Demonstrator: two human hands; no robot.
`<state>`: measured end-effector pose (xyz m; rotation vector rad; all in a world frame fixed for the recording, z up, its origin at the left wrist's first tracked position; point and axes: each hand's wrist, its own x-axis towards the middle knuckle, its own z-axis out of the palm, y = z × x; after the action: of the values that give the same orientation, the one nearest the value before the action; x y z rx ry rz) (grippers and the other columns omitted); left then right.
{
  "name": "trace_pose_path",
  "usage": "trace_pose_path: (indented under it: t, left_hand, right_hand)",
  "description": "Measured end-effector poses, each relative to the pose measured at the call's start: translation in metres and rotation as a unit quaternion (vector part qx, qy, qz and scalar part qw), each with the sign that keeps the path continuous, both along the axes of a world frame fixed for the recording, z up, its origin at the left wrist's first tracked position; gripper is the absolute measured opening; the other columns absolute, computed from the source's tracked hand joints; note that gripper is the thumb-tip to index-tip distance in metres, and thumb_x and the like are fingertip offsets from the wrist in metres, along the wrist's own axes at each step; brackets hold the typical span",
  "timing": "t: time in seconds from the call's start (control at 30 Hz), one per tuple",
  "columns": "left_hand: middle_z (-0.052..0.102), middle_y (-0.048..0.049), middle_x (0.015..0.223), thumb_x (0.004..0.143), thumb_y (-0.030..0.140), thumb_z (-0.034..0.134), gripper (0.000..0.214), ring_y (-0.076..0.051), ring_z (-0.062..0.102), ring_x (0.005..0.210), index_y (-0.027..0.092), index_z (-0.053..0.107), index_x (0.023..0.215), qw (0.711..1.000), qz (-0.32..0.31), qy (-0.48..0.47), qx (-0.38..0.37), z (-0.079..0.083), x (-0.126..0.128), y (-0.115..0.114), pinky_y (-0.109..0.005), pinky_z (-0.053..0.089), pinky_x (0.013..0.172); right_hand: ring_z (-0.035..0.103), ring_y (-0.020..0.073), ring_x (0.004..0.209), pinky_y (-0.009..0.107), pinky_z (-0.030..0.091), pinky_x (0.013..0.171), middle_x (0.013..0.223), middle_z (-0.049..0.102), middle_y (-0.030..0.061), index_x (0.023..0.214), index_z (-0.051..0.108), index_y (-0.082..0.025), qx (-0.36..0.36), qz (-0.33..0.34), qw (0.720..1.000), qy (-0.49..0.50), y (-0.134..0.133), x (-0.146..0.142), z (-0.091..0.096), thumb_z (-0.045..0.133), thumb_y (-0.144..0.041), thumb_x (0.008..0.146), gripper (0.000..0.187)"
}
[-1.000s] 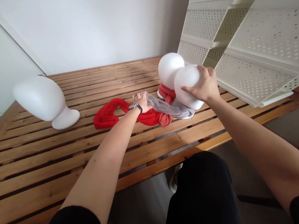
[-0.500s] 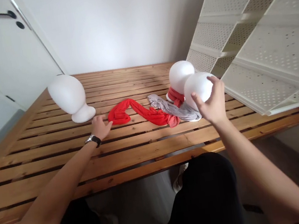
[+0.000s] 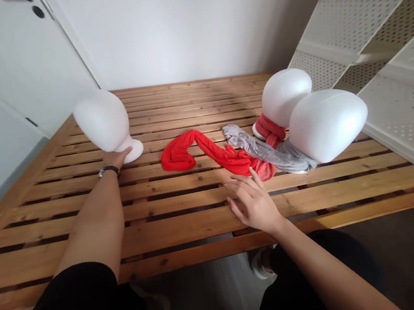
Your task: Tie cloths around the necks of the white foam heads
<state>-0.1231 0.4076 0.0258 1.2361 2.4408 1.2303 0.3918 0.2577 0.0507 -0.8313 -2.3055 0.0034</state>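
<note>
On the left stands a bare white foam mannequin head. My left hand is closed around its neck, the thumb lying across the front and the other fingers mostly hidden. My right hand is open above the slats, fingers spread, near the edge of a bright red scarf that lies loosely across the middle. On the right, a second mannequin head tilts right, with a grey scarf around its neck trailing left. Behind it, a third mannequin head wears a coral-red scarf.
Everything rests on a slatted wooden bench with gaps between its boards. A white perforated rack leans at the right. A pale wall rises behind, and a white door is at the left.
My left hand has moved left and taken hold of the left mannequin head's neck. My right hand has let go of the front right head and come left and nearer. The view has shifted.
</note>
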Motion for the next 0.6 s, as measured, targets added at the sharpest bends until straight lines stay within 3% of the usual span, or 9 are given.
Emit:
trace_pose_path:
  t: [0.13, 0.27, 0.37, 0.47, 0.6]
  left_hand:
    - [0.068, -0.0079, 0.14, 0.072, 0.039, 0.095, 0.079, -0.021, 0.058, 0.135, 0.003, 0.059, 0.133, 0.997, 0.022, -0.067, 0.038, -0.002, -0.003, 0.019, -0.04, 0.043, 0.125]
    - [0.067, -0.007, 0.14, 0.079, 0.04, 0.093, 0.076, -0.018, 0.056, 0.137, -0.001, 0.058, 0.132, 0.995, 0.044, -0.065, 0.062, 0.004, 0.009, 0.007, -0.04, 0.04, 0.129]
    - [0.07, -0.0085, 0.139, 0.08, 0.04, 0.092, 0.073, -0.019, 0.057, 0.139, -0.001, 0.06, 0.132, 0.99, -0.004, -0.095, 0.104, 0.019, 0.034, -0.033, -0.043, 0.035, 0.133]
    - [0.071, -0.0094, 0.14, 0.067, 0.044, 0.098, 0.083, -0.026, 0.059, 0.141, 0.006, 0.066, 0.134, 0.983, -0.058, -0.139, 0.102, 0.031, 0.077, -0.092, -0.046, 0.037, 0.133]
    - [0.071, -0.008, 0.142, 0.065, 0.051, 0.098, 0.085, -0.033, 0.059, 0.144, 0.022, 0.068, 0.139, 0.979, -0.091, -0.166, 0.072, 0.023, 0.159, -0.166, -0.05, 0.042, 0.132]
  right_hand:
    - [0.066, 0.0306, 0.132, 0.066, 0.02, 0.134, 0.129, 0.076, 0.0085, 0.139, 0.061, -0.024, -0.014, -0.008, 1.0, 0.006, 0.005, -0.002, 0.002, 0.063, -0.018, 0.099, 0.041]
    - [0.067, 0.0301, 0.131, 0.066, 0.019, 0.134, 0.127, 0.077, 0.0078, 0.136, 0.062, -0.025, -0.035, -0.017, 0.999, -0.003, 0.007, -0.003, -0.002, 0.062, -0.02, 0.1, 0.037]
    - [0.067, 0.0301, 0.13, 0.065, 0.02, 0.134, 0.125, 0.077, 0.0082, 0.133, 0.062, -0.024, -0.047, -0.027, 0.999, -0.001, 0.006, -0.001, -0.004, 0.061, -0.022, 0.101, 0.032]
    - [0.067, 0.0301, 0.127, 0.065, 0.022, 0.133, 0.122, 0.077, 0.0085, 0.13, 0.063, -0.024, -0.052, -0.032, 0.998, 0.003, 0.004, 0.001, -0.004, 0.06, -0.023, 0.102, 0.028]
    - [0.068, 0.0306, 0.122, 0.064, 0.031, 0.129, 0.121, 0.076, 0.0097, 0.128, 0.064, -0.023, -0.056, -0.038, 0.998, 0.006, 0.0, 0.002, -0.006, 0.058, -0.024, 0.103, 0.026]
